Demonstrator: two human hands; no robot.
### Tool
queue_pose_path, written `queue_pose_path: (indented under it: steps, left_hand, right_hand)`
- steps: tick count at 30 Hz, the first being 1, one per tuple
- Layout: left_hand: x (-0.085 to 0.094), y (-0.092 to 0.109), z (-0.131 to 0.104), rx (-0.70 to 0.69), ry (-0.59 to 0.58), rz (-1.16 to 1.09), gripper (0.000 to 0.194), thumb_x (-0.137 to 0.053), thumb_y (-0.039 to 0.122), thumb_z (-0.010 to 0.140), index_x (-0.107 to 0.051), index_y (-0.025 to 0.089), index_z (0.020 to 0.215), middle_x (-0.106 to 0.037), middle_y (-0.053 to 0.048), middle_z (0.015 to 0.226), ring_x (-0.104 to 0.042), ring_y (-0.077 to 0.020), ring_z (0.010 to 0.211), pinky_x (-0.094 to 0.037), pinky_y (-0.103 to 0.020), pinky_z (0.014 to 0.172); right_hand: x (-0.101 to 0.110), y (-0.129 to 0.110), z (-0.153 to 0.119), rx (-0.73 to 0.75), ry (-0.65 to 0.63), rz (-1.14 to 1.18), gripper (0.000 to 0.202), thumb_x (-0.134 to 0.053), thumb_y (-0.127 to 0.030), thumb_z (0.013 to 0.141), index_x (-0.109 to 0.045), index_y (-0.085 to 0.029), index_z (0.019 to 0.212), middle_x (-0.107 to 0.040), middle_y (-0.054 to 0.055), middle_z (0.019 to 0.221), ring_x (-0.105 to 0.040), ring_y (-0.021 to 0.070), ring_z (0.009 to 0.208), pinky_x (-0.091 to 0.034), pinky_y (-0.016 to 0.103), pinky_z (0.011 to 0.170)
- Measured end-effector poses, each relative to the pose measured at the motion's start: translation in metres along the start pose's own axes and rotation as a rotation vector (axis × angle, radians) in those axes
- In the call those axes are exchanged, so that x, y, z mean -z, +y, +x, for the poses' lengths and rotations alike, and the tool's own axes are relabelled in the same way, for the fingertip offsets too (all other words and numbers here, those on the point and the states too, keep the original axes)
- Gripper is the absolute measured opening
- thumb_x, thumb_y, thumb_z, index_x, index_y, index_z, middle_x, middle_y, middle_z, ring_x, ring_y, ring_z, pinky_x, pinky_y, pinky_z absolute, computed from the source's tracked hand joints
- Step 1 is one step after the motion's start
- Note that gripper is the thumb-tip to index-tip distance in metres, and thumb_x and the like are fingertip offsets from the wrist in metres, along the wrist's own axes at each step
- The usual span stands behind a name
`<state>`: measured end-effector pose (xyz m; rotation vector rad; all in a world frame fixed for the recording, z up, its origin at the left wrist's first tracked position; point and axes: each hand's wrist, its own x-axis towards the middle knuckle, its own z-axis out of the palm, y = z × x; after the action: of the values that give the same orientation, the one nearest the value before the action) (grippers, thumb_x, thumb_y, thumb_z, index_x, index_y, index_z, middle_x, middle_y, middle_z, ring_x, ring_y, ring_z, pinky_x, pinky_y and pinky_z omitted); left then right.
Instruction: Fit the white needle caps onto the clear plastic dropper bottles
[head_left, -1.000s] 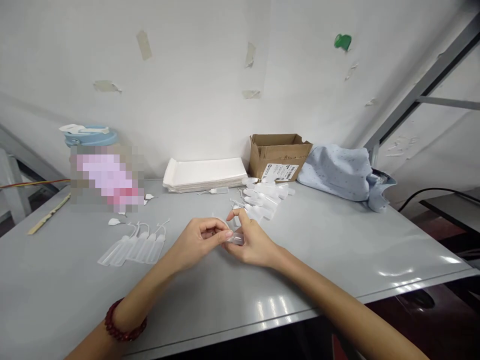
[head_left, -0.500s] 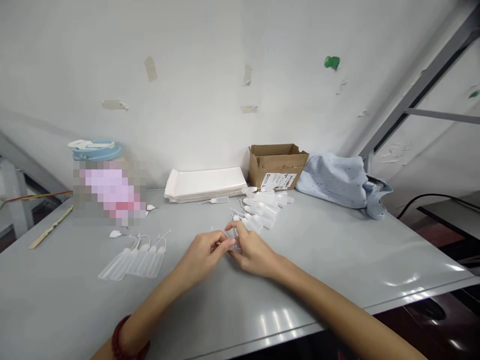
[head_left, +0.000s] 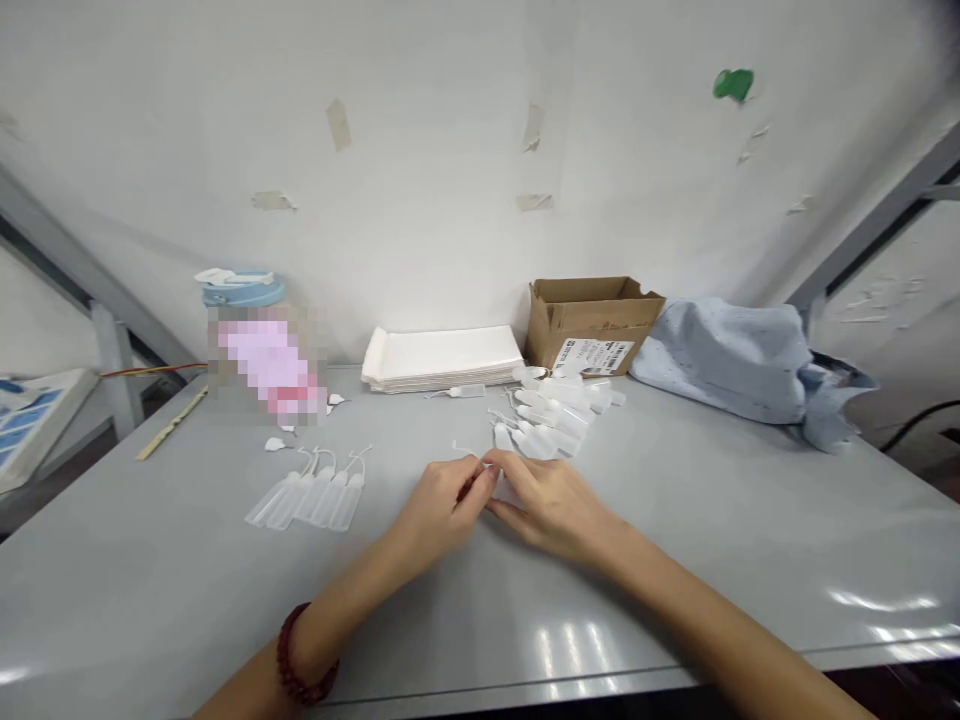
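Left hand [head_left: 439, 510] and right hand [head_left: 559, 505] pinch a mostly hidden clear bottle [head_left: 508, 489], which uneven pressure could slip toward the bottle pile [head_left: 555, 420] beyond the grip

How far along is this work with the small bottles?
Apparently partway, judging by layout. Probably done: the neat row of bottles at left. In hand: a mostly hidden piece between the left hand and right hand, a thin tube beside them. Probably left: the looser pile of bottles before the box. Which group is finished isn't certain.
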<state>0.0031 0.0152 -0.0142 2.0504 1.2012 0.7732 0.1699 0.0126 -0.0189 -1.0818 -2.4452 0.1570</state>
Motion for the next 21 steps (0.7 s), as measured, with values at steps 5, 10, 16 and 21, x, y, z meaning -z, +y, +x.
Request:
queue_pose_path:
  steps: [5,10,16,21]
  left_hand:
    - [-0.002,0.001,0.0,0.107,0.1,-0.029,0.038,-0.03,0.037,0.094,-0.029,0.021,0.06,-0.033,0.006,0.054,-0.033,-0.0099,0.05,-0.03,-0.023,0.049]
    - [0.0,-0.002,-0.003,0.072,0.1,-0.011,0.036,-0.035,0.035,0.093,-0.033,0.02,0.06,-0.037,0.006,0.054,-0.035,-0.0098,0.05,-0.029,-0.024,0.049]
    - [0.01,-0.002,-0.003,-0.068,0.037,0.05,0.025,-0.039,0.029,0.092,-0.051,0.018,0.072,-0.056,0.001,0.067,-0.049,-0.0124,0.059,-0.038,-0.025,0.058]
    - [0.047,-0.009,0.003,-0.024,0.096,0.281,0.027,-0.045,0.039,0.09,-0.059,0.02,0.078,-0.065,-0.002,0.08,-0.058,-0.0154,0.074,-0.043,-0.025,0.069]
  right_hand:
    - [-0.005,0.013,0.0,0.07,0.147,-0.176,0.033,-0.029,-0.039,0.098,-0.051,-0.016,0.09,-0.064,0.009,0.071,-0.059,0.0201,0.059,-0.033,0.027,0.046]
    - [-0.002,0.008,0.0,-0.118,-0.103,0.229,0.037,-0.029,-0.044,0.097,-0.04,-0.021,0.071,-0.043,-0.003,0.056,-0.039,0.0126,0.046,-0.027,0.025,0.045]
    - [0.005,0.002,0.004,-0.376,-0.358,0.958,0.039,-0.037,-0.051,0.093,-0.039,-0.02,0.069,-0.028,-0.007,0.056,-0.025,0.0088,0.048,-0.023,0.023,0.045]
    - [0.003,0.002,0.001,-0.343,-0.193,0.754,0.037,-0.034,-0.046,0.095,-0.05,-0.018,0.076,-0.038,-0.004,0.059,-0.038,0.0117,0.053,-0.032,0.025,0.051]
